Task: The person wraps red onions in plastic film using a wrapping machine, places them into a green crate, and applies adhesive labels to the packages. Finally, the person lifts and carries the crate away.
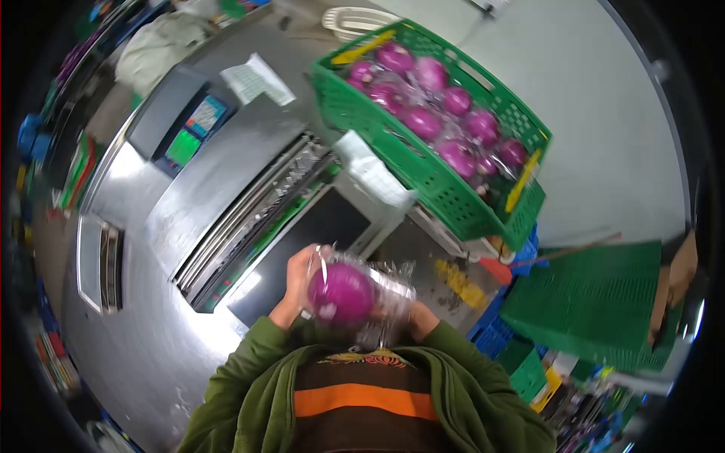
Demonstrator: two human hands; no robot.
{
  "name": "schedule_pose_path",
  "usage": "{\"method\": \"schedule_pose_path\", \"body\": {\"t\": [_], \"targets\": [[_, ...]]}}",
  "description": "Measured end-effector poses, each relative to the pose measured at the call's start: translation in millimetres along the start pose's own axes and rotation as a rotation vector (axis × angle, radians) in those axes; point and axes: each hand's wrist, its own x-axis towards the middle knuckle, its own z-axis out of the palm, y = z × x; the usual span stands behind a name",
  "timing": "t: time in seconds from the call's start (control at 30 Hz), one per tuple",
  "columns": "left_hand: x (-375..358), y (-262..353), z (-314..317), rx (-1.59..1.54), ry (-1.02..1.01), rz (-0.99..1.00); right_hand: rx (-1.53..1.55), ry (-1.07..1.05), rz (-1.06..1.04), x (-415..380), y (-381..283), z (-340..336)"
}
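Observation:
A round, glossy purple vegetable (pixel 341 294), by its look a red cabbage, is held in front of my chest. Clear plastic film (pixel 393 291) surrounds it and bunches up on its right side. My left hand (pixel 297 281) grips the cabbage from the left, thumb up against the film. My right hand (pixel 414 317) is closed around the loose film at the right; its fingers are mostly hidden behind the crinkled plastic. Just ahead of my hands lies the dark flat plate (pixel 302 253) of a steel wrapping machine (pixel 219 181).
A green crate (pixel 430 177) holding several wrapped purple vegetables stands ahead to the right. The machine carries a lit display (pixel 183 147) at left. White paper (pixel 374 167) lies beside the crate. Another green crate (pixel 589 294) and a red-headed broom (pixel 495 270) are at right.

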Motion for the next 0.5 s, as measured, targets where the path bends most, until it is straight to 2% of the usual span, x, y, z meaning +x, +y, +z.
{"method": "schedule_pose_path", "body": {"t": [0.03,0.1,0.13,0.2,0.23,0.27,0.3,0.37,0.43,0.47,0.5], "targets": [[-6,19,7,-0.088,-0.098,-0.027,-0.144,-0.077,-0.072,-10,-10,2],[-22,28,20,-0.684,-0.32,-0.099,-0.442,-0.24,-0.194,-24,-24,2],[-18,30,27,-0.625,-0.437,0.027,-0.595,-0.329,-0.249,-26,-27,-1],[-32,41,36,-0.595,-0.511,-0.038,-0.623,-0.198,0.285,-24,-45,-31],[-39,37,36,-0.78,-0.705,-0.219,-0.627,-0.044,0.069,-30,-44,-58],[-40,36,37,-0.959,-0.899,-0.405,-0.84,0.14,-0.032,-30,-58,-82],[-36,37,41,-0.951,-0.914,-0.408,-0.195,0.377,0.176,-31,-94,-74],[-27,42,51,-0.803,-0.852,-0.663,-0.1,0.353,0.102,-47,-156,-64],[-12,49,61,-0.633,-0.785,-0.894,-0.866,-0.01,-0.345,-57,-189,-50],[-3,51,66,-0.545,-0.747,-0.999,-0.851,-0.144,-0.2,-60,-195,-42],[6,45,66,-0.536,-0.764,-0.996,-0.828,-0.276,-0.052,-62,-197,-37]]}}
